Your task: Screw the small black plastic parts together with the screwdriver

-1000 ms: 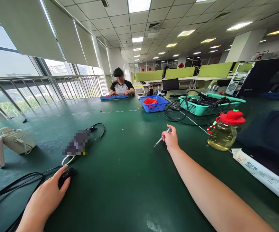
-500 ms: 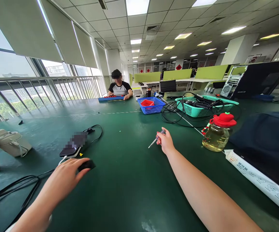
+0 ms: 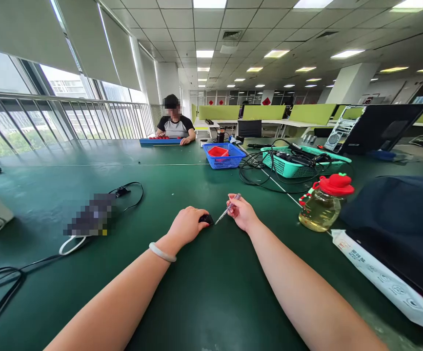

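Note:
My left hand (image 3: 186,225), with a pale bracelet (image 3: 162,253) at its wrist, is closed on a small black rounded object (image 3: 206,219), low over the green tabletop. Most of that object is covered by the palm and fingers, and its exact kind cannot be made out. In my right hand (image 3: 242,213) is a slim screwdriver (image 3: 223,214) with a thin metal shaft, gripped between thumb and fingers. Its tip slants down to the left and ends just right of the black object; whether they touch is unclear.
A clear jar with a red lid (image 3: 321,207), a long white packet (image 3: 383,280) and a dark bag (image 3: 397,214) lie to the right. Farther back are a blue basket (image 3: 224,162) and a green cable basket (image 3: 302,169). Black cables (image 3: 10,278) lie left. Across the table sits a person (image 3: 174,124).
My left hand has carried the black object rightward and forward, close to the screwdriver. My right hand keeps its hold and has shifted slightly left. The view has turned a little.

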{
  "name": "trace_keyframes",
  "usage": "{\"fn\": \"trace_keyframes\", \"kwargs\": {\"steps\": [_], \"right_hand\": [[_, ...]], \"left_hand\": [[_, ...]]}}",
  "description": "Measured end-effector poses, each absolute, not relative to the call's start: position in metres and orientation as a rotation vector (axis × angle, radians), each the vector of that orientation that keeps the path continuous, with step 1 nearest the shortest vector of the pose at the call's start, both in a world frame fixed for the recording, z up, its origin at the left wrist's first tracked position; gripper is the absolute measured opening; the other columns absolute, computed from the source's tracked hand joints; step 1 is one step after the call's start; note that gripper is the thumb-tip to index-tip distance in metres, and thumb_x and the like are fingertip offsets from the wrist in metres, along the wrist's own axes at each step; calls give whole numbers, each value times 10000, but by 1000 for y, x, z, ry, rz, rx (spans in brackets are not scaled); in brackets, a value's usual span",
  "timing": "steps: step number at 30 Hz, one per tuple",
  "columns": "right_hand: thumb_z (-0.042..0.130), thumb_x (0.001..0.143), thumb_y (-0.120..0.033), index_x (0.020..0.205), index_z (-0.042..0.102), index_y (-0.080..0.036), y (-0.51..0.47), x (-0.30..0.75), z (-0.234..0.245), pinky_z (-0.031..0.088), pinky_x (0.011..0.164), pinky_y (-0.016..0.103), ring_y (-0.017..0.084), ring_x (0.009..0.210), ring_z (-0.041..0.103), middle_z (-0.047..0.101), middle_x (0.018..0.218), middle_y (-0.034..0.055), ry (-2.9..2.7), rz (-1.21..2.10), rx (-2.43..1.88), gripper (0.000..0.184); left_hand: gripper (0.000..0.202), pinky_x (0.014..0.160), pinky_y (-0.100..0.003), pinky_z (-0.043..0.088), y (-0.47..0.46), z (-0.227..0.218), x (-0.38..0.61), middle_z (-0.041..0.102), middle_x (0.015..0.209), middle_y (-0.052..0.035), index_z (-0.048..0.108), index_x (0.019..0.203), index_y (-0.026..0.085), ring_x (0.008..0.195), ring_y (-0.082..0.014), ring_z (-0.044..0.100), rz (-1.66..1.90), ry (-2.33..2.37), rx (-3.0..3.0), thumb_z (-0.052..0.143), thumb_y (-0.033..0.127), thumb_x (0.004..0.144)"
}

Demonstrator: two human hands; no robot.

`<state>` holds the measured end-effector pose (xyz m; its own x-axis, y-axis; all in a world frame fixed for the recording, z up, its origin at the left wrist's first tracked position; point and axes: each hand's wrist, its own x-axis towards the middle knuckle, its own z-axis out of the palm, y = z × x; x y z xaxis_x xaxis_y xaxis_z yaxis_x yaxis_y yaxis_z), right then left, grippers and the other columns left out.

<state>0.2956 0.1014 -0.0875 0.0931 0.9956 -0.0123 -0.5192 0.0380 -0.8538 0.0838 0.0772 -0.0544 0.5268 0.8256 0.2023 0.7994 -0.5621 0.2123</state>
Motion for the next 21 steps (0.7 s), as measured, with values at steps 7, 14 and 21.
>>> {"fn": "trace_keyframes", "kwargs": {"steps": [7,14,21], "right_hand": [[817,571,-274,854,583,-228,109,282,-90,334,452,204,69,466,437,585,612,-47,-773,1349,-809,370],[835,593,-317,791,559,-225,105,279,-89,342,454,210,63,466,429,569,615,-48,-772,1319,-787,351],[788,674,-372,852,554,-244,102,278,-87,405,483,246,88,499,478,585,671,-38,-801,1150,-814,321]], "left_hand": [[462,1004,-383,468,83,-74,72,707,1133,-50,610,1275,263,1117,-246,597,598,1331,2410,672,322,822],[405,1087,-445,402,93,-79,67,706,1163,-56,703,1124,246,1224,-286,524,649,1381,2406,747,399,751],[340,1095,-470,388,92,-81,64,718,1158,-40,732,1065,255,1215,-299,525,635,1334,2468,708,438,780]]}}
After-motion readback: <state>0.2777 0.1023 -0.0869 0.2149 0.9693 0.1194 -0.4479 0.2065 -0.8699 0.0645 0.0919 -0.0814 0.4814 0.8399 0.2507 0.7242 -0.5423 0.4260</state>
